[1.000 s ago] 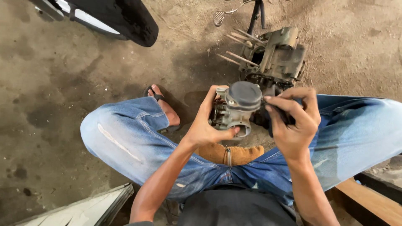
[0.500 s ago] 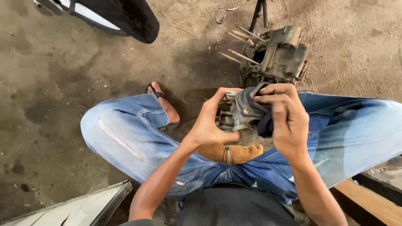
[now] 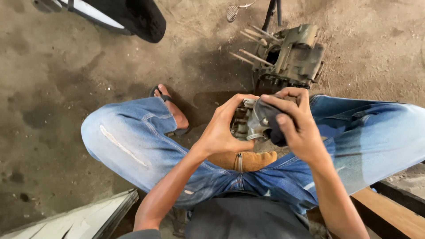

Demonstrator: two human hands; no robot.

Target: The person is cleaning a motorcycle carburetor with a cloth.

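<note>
Both hands are closing on the same small metal part: the left hand point(image 3: 221, 130) is wrapping its fingers and thumb around the left flank of the carburetor-like casting point(image 3: 247, 124), clamped firmly on it, while the right hand point(image 3: 295, 126) is pressing a dark cloth point(image 3: 272, 121) over the part's right face, fingers curled together on cloth and metal alike.

Only the head view is showing this, looking straight down — the part is sitting just right of frame centre, held above the lap between the two denim-clad knees point(image 3: 133, 141). Its long axis is running roughly left to right, from one palm to the other, so neither hand is nearer; each is already touching it. How much of the casting the cloth is covering on the far side, I cannot tell.

Just above the hands in the frame, an engine block point(image 3: 292, 55) with long studs is standing on the dirt floor point(image 3: 53, 88), near the part but not touching it. A sandalled foot point(image 3: 170, 106) is resting left of the hands. A dark motorcycle panel point(image 3: 128, 15) is filling the upper left corner, well apart. A pale board edge point(image 3: 88, 217) is lying at lower left and a wooden plank point(image 3: 389, 217) at lower right — open room is remaining mostly toward the left and directly over the lap.
</note>
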